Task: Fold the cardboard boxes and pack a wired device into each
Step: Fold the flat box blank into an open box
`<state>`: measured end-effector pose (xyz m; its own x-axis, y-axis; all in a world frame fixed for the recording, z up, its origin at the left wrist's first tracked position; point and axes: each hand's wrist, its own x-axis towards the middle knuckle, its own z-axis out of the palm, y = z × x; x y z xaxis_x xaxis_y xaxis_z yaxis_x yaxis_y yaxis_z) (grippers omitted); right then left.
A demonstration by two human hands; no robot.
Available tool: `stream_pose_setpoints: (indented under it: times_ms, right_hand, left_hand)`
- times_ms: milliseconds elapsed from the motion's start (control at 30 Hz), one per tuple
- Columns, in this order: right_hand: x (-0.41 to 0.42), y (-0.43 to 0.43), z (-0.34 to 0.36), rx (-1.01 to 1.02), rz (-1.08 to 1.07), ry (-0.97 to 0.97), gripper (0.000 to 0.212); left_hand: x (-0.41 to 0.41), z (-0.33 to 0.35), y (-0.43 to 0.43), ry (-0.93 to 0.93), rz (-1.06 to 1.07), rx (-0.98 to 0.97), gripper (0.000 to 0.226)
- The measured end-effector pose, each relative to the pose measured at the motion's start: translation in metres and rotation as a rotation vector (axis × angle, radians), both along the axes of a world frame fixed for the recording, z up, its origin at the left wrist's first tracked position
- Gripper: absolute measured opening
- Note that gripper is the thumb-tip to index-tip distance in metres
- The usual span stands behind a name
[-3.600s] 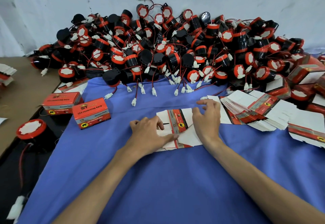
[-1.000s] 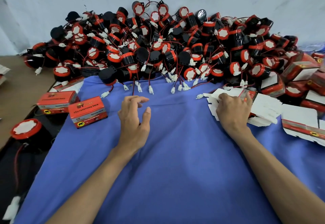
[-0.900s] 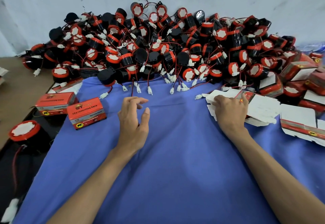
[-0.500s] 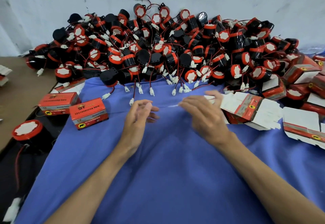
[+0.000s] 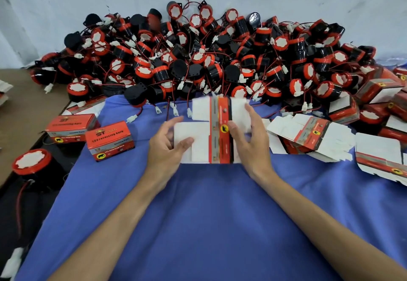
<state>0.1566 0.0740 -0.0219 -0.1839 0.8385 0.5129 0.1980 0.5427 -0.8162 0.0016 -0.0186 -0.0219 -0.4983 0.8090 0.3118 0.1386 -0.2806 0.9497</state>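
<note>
We now hold a flat white-and-red cardboard box blank between our hands, which were empty a moment ago. Our left hand pinches its left flap, thumb on top. Our right hand grips beside its red strip. Folding can begin. The heap of black-and-red wired devices lies beyond our fingertips.

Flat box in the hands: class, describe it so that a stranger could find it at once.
Start at the blue cloth, in front of the pile of wired devices. At its middle, the left hand and right hand hold one flat box, white with a red strip. The rest lie in a stack to its right.
</note>
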Motion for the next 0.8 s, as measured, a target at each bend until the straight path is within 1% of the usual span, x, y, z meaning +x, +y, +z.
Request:
stream_pose_setpoints:
  times_ms: [33, 67, 133, 167, 200, 233, 267, 300, 333, 400, 433, 467, 500, 533, 567, 600, 633, 700, 733, 800]
  right_hand:
    - [0.002, 0.003, -0.001, -0.171, 0.074, 0.071, 0.057]
    - [0.003, 0.007, -0.003, -0.284, 0.133, 0.13, 0.051]
    - [0.006, 0.012, -0.004, -0.414, 0.192, 0.238, 0.041]
    - [0.007, 0.012, -0.003, -0.479, 0.213, 0.305, 0.043]
    - [0.008, 0.011, 0.0, -0.551, 0.235, 0.363, 0.046]
    - [0.009, 0.01, 0.002, -0.612, 0.257, 0.394, 0.047]
    - [0.01, 0.008, 0.004, -0.655, 0.282, 0.401, 0.041]
    - [0.011, 0.005, 0.006, -0.692, 0.303, 0.387, 0.032]
    - [0.011, 0.004, 0.007, -0.733, 0.313, 0.367, 0.029]
    - [0.011, 0.0, 0.008, -0.815, 0.306, 0.308, 0.046]
    - [0.01, -0.001, 0.008, -0.849, 0.308, 0.293, 0.052]
    - [0.008, -0.002, 0.008, -0.875, 0.331, 0.305, 0.056]
    - [0.007, -0.002, 0.007, -0.9, 0.359, 0.327, 0.058]
    - [0.006, -0.004, 0.008, -0.921, 0.371, 0.347, 0.06]
    - [0.006, -0.004, 0.007, -0.927, 0.363, 0.352, 0.062]
    - [0.006, -0.004, 0.007, -0.925, 0.348, 0.356, 0.065]
    - [0.006, -0.003, 0.006, -0.918, 0.338, 0.36, 0.068]
    - [0.005, -0.003, 0.006, -0.893, 0.334, 0.359, 0.071]
    - [0.003, -0.003, 0.006, -0.874, 0.323, 0.352, 0.071]
    - [0.002, -0.003, 0.006, -0.835, 0.306, 0.333, 0.069]
  left_hand:
    - [0.001, 0.001, -0.002, -0.015, -0.042, -0.031, 0.038]
    - [0.002, 0.002, -0.003, -0.046, -0.081, -0.059, 0.034]
    - [0.001, 0.001, -0.004, -0.136, -0.142, -0.072, 0.031]
    - [0.0, 0.0, -0.003, -0.149, -0.145, -0.067, 0.031]
    - [0.001, -0.001, -0.003, -0.121, -0.126, -0.067, 0.033]
    - [0.002, -0.001, -0.003, -0.063, -0.093, -0.069, 0.036]
    - [0.002, -0.003, -0.002, 0.021, -0.044, -0.066, 0.04]
    - [0.003, -0.005, -0.001, 0.139, 0.032, -0.06, 0.044]
    - [0.002, -0.007, 0.0, 0.292, 0.143, -0.048, 0.047]
    - [-0.004, -0.007, 0.001, 0.621, 0.364, 0.014, 0.045]
    - [-0.008, -0.007, 0.001, 0.749, 0.399, 0.059, 0.039]
    - [-0.011, -0.007, 0.002, 0.829, 0.367, 0.088, 0.031]
    - [-0.013, -0.008, 0.002, 0.849, 0.281, 0.094, 0.025]
    - [-0.012, -0.008, 0.0, 0.816, 0.175, 0.063, 0.017]
    - [-0.009, -0.009, -0.001, 0.745, 0.08, -0.013, 0.015]
    - [-0.005, -0.008, -0.002, 0.645, 0.008, -0.119, 0.023]
    - [-0.001, -0.007, -0.004, 0.497, -0.065, -0.215, 0.03]
    - [0.001, -0.001, -0.006, 0.169, -0.211, -0.311, 0.044]
    - [0.0, 0.002, -0.006, 0.081, -0.275, -0.322, 0.049]
    - [-0.001, 0.006, -0.007, 0.049, -0.347, -0.303, 0.047]
